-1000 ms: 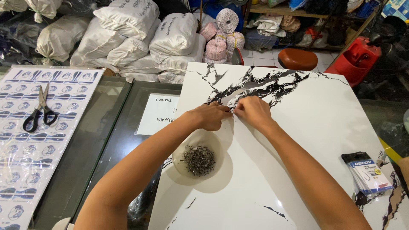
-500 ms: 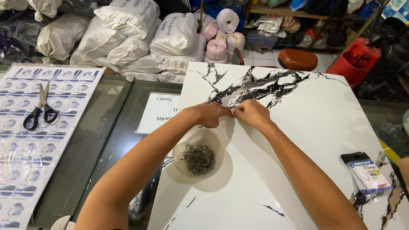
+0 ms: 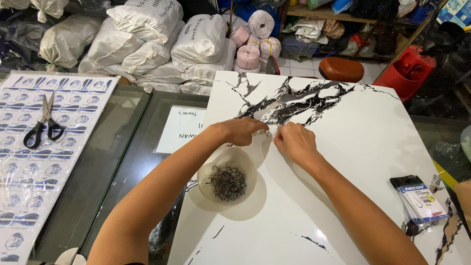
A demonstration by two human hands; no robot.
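The left hand [image 3: 240, 131] and the right hand [image 3: 293, 142] come close together over the white counter [image 3: 353, 147] with black marks on it. Their fingertips almost touch. The fingers of both hands are curled and pinched in, but whatever is between them is too small to see, so I cannot tell if they hold anything.

Just below the fingers sits a round clear bowl [image 3: 226, 177]. It rests on the counter, right under the left wrist. Inside the bowl lies a little heap of small dark metal hooks [image 3: 227, 182], all tangled up.

Both arms stretch out from the bottom of the view and meet in the middle like a pointy roof. The left hand is turned palm down with its knuckles up. The right hand leans on its side, with the thumb toward the left hand.

Far to the right of the fingers lies a small flat packet [image 3: 418, 200]. Far to the left, black scissors [image 3: 42, 122] lie on a printed sheet [image 3: 44, 162]. Beyond the fingers, white sacks [image 3: 162, 44] are piled up, with rolls of string [image 3: 255, 39] beside them.
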